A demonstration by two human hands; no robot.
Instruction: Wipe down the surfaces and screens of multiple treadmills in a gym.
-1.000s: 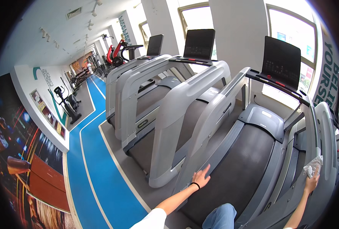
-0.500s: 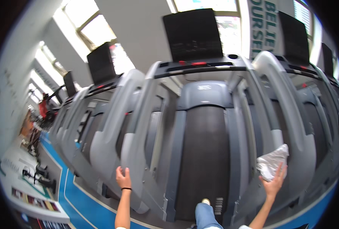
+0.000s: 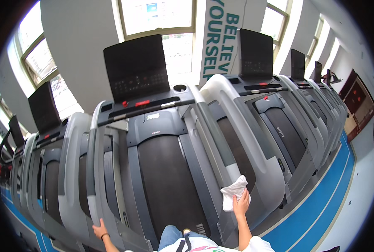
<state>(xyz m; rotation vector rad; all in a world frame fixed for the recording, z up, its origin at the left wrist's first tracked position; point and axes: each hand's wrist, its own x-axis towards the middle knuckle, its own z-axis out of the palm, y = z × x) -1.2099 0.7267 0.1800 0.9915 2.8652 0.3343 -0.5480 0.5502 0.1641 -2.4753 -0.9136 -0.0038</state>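
I stand at the rear of a grey treadmill (image 3: 166, 180), with one shoe on its black belt. A crumpled white cloth (image 3: 229, 197) is in my right hand (image 3: 241, 204), held against the lower end of the right side rail (image 3: 220, 147). Fingers of that hand press over the cloth's near side. Low beside the left side rail (image 3: 93, 168), my left hand (image 3: 100, 229) has its fingers apart and holds nothing. It is at the rail's lower part; whether it touches is hard to tell. A dark band circles the left wrist.
More treadmills stand close on both sides, including a neighbouring treadmill (image 3: 281, 130) to the right. The treadmill's dark screen (image 3: 136, 67) rises at the front, before a window (image 3: 159, 17). A blue floor strip (image 3: 321, 210) runs behind the row.
My view has swung to the right, showing more treadmills there. The cloth has gone from beside the right rail's end onto it. My left hand is lower by the left rail.
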